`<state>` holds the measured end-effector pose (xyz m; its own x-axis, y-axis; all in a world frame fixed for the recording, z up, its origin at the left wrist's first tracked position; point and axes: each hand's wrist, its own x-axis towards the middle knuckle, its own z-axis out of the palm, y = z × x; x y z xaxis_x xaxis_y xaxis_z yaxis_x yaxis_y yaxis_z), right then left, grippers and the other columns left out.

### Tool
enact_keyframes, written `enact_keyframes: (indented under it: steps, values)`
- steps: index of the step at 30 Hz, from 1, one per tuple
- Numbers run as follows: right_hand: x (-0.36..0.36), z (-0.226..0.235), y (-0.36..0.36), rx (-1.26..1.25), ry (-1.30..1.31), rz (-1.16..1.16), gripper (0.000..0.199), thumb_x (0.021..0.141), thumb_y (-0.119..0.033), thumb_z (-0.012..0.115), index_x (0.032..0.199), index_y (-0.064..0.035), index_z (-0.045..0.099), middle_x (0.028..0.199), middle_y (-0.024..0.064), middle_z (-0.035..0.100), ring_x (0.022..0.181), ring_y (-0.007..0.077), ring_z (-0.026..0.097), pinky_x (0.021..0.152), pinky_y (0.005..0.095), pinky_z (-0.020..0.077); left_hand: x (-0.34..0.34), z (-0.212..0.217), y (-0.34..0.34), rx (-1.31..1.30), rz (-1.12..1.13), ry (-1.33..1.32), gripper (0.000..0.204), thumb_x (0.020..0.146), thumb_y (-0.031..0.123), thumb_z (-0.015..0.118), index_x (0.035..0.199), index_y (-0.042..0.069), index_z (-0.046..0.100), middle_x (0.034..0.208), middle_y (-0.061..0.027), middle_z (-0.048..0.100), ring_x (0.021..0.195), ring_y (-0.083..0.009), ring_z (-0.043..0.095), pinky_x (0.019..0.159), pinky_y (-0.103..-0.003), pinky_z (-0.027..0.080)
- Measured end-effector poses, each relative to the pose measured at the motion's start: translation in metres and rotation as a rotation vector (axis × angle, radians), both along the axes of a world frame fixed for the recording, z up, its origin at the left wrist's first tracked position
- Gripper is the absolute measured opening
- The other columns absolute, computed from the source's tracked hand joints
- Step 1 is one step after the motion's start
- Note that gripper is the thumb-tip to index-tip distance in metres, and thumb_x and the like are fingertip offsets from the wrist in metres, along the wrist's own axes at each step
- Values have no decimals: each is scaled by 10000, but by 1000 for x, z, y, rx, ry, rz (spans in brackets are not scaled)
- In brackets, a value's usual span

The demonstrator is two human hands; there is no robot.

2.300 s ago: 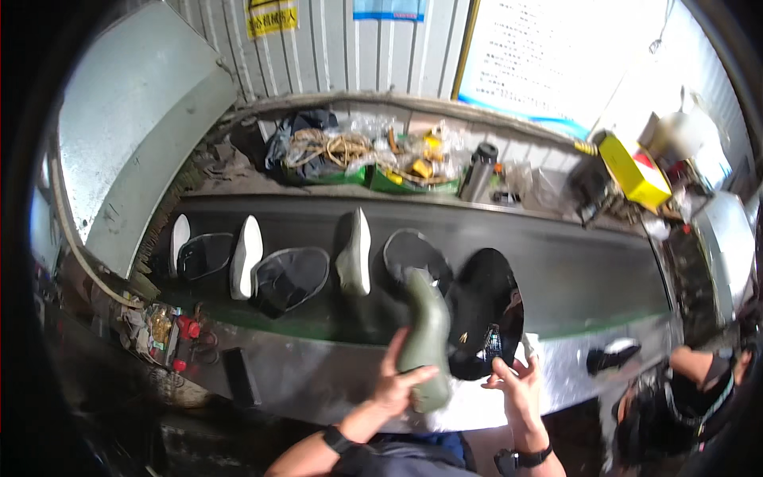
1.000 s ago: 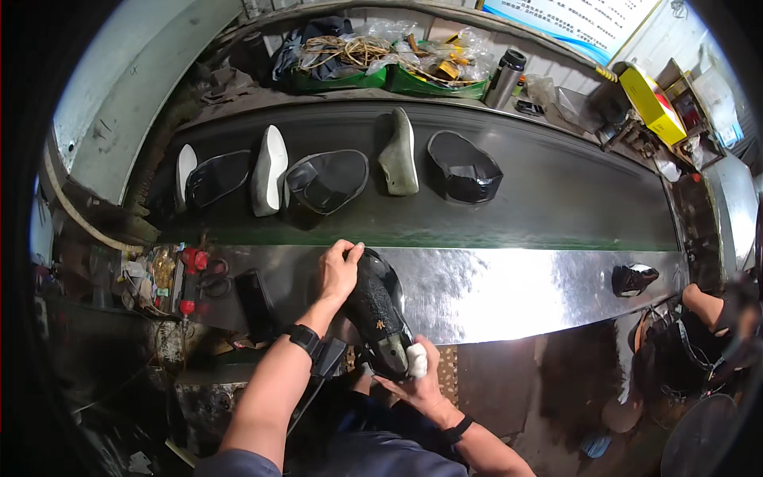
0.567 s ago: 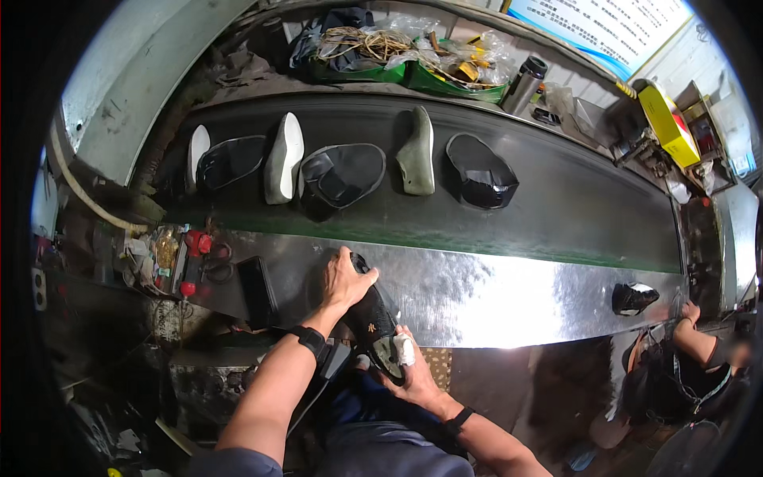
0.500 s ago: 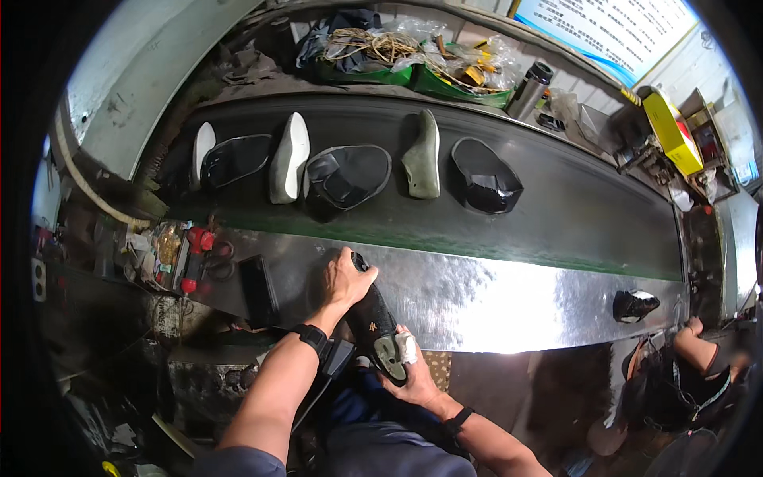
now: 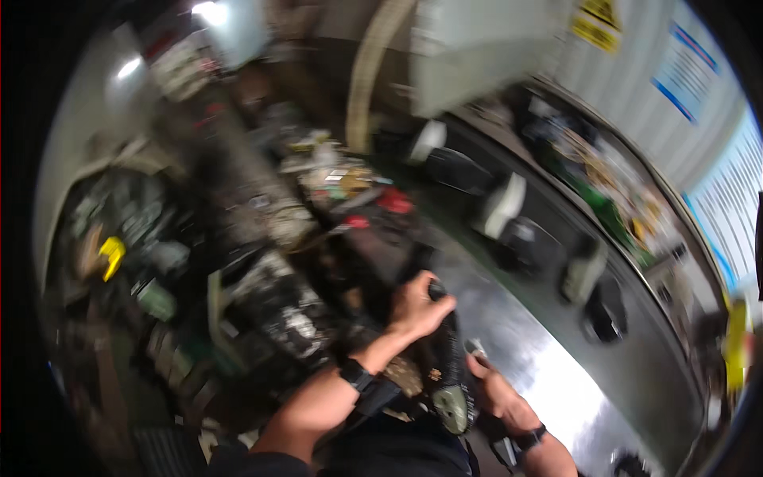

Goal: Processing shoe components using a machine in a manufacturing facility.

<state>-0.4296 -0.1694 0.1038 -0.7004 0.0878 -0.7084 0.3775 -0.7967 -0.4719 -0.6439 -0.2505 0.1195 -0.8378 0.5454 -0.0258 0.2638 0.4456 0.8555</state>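
Observation:
A greenish shoe last (image 5: 451, 407) with a black shoe upper (image 5: 447, 350) over it stands out between my forearms. My left hand (image 5: 423, 308) is closed around the far end of the black upper. The last's bare heel end points toward my body. To the right of the upper is my right hand (image 5: 499, 391), which looks apart from the last. A whitish wrap or covering (image 5: 475, 347) shows at its fingers, which are smeared by motion. Whether that hand holds anything cannot be made out.
A metal bench top (image 5: 509, 318) runs along the right. Beyond it, a dark belt carries pale shoe lasts (image 5: 502, 205) and black uppers (image 5: 528, 245). Red-handled tools (image 5: 393, 200) and clutter lie at the bench's left end. Bags and scraps fill the left side.
The view has swung left, so the bench and belt now slant to the right. My right hand has come off the last's heel end. My left hand keeps its hold on the upper.

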Motion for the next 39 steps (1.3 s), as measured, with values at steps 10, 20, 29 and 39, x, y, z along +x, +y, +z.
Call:
enact_keyframes:
  steps: [10, 20, 29, 39]
  values:
    - [-140, 75, -192, 577, 424, 87, 274, 980, -108, 672, 1210, -8, 560, 867, 7, 651, 729, 68, 582, 633, 229, 473, -69, 123, -254, 197, 585, -33, 451, 927, 496, 622, 1120, 91, 580, 946, -168, 695, 930, -346, 673, 797, -444, 497]
    - [-230, 109, -370, 220, 542, 145, 136, 972, -49, 661, 1102, -71, 628, 977, 10, 682, 847, 90, 635, 732, 254, 529, -186, 62, -489, 450, 1045, 638, 1059, 670, -1, 858, 1547, 144, 284, 1532, -259, 323, 1434, -420, 290, 1193, -502, 258]
    - [-281, 124, -428, 145, 476, 211, 248, 937, -133, 728, 1110, -61, 566, 960, 48, 671, 815, 136, 648, 685, 301, 561, -57, 14, -619, 61, 627, 286, 899, 719, 147, 858, 1478, 7, 397, 1530, -207, 395, 1451, -386, 336, 1187, -424, 285]
    - [-377, 68, -486, 208, 545, 266, 463, 971, -194, 683, 1333, 23, 494, 1227, 122, 597, 1041, 188, 594, 867, 333, 524, -121, 81, -567, 1212, 870, -513, 250, 1033, 212, 583, 1019, -12, 693, 1027, -67, 712, 894, -154, 651, 843, -300, 514]
